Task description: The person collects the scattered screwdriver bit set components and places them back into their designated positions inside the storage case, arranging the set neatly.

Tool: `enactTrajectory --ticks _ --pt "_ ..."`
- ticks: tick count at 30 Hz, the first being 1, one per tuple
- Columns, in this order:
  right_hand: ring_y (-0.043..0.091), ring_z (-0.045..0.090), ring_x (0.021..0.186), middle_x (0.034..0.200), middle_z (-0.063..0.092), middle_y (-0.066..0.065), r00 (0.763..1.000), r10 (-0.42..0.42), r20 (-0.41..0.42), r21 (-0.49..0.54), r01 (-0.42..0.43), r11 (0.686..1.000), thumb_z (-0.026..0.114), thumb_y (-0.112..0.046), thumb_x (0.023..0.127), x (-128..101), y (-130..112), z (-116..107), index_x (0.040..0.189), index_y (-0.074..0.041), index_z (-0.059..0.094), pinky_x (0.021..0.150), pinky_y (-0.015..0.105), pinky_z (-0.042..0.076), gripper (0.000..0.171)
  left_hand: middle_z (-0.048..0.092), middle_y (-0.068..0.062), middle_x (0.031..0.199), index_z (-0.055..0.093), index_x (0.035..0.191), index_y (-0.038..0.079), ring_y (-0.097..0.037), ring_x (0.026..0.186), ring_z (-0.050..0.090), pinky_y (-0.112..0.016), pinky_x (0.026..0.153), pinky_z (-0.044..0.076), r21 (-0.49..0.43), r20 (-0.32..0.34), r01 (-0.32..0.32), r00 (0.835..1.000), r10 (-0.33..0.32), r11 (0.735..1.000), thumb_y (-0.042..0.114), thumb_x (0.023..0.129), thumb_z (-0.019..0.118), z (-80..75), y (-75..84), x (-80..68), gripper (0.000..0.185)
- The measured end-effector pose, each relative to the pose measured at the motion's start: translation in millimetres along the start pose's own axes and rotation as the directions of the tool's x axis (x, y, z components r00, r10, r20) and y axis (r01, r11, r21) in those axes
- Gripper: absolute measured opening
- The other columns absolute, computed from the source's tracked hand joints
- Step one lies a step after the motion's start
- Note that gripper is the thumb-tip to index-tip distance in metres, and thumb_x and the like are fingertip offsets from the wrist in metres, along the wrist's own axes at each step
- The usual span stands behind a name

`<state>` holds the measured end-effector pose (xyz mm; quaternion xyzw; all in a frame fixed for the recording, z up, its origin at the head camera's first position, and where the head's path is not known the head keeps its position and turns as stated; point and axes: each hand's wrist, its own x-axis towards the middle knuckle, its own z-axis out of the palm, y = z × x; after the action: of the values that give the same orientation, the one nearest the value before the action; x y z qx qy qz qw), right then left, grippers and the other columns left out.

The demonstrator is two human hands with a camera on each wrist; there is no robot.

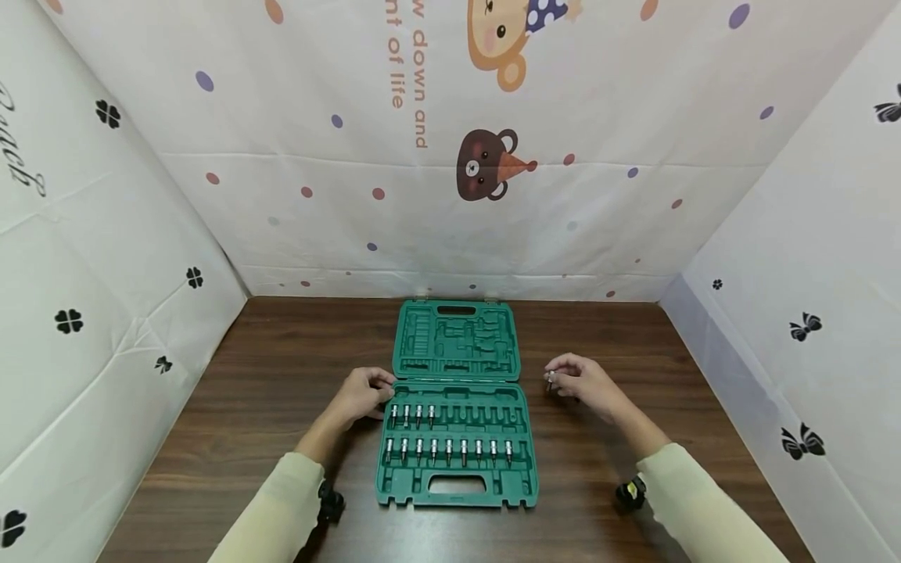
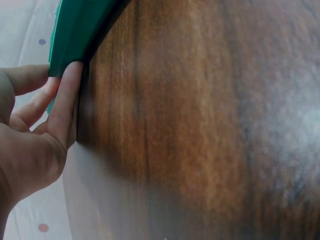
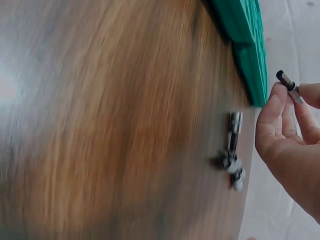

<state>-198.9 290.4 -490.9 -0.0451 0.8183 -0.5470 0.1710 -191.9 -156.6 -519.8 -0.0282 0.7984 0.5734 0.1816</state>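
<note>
A green tool case (image 1: 457, 489) lies open-lidded on the table, with several silver bit sockets (image 1: 433, 448) standing in two rows of its base. At the case's upper left edge, my left hand (image 1: 360, 395) holds the rim between thumb and fingers. The left wrist view shows its fingertips against the green case side (image 2: 75, 35). My right hand (image 1: 583, 385) is just right of the case, above the table, pinching one bit socket (image 3: 287, 81) with a dark tip. More bit sockets (image 3: 232, 150) lie loose on the table below that hand, blurred together.
The case lid (image 1: 456, 340), with moulded hollows, lies back toward the rear wall. Part of the upper row has bare slots (image 1: 486, 416). The brown wooden table (image 1: 296, 336) is bounded by white printed cloth walls (image 1: 127, 258) at the back and sides.
</note>
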Motion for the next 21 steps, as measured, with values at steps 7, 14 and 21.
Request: enactTrajectory --ticks 7,14,21 --pt "0.016 0.066 0.098 0.120 0.066 0.027 0.998 -0.037 0.060 0.005 0.037 0.999 0.063 -0.016 0.104 5.7 -14.8 19.6 0.126 0.010 0.059 0.090 0.045 0.061 0.034 0.062 -0.018 0.106 0.068 0.120 -0.002 -0.023 0.089 0.065 -0.041 0.069 0.064 -0.004 0.004 -0.004 1.000 0.004 1.000 0.002 0.103 0.059 -0.1 -0.8 -0.1 0.020" --pt "0.019 0.067 0.099 0.113 0.066 0.021 0.993 -0.044 0.108 0.027 0.042 0.999 0.064 -0.014 0.104 8.6 -30.5 36.5 0.124 0.008 0.060 0.094 0.052 0.059 0.030 0.062 -0.017 0.106 0.068 0.120 -0.001 -0.023 0.089 0.065 -0.040 0.068 0.064 -0.005 0.007 -0.003 1.000 0.003 1.000 0.003 0.102 0.060 0.4 -1.7 1.1 0.020" --pt "0.021 0.068 0.098 0.116 0.065 0.027 0.985 -0.093 0.147 0.023 0.090 0.996 0.062 -0.012 0.104 11.8 -42.6 53.1 0.123 0.008 0.060 0.090 0.048 0.060 0.027 0.062 -0.018 0.106 0.068 0.119 -0.002 -0.024 0.089 0.065 -0.041 0.067 0.064 0.005 -0.004 -0.005 1.000 0.005 1.000 0.002 0.102 0.060 0.5 -1.7 0.1 0.020"
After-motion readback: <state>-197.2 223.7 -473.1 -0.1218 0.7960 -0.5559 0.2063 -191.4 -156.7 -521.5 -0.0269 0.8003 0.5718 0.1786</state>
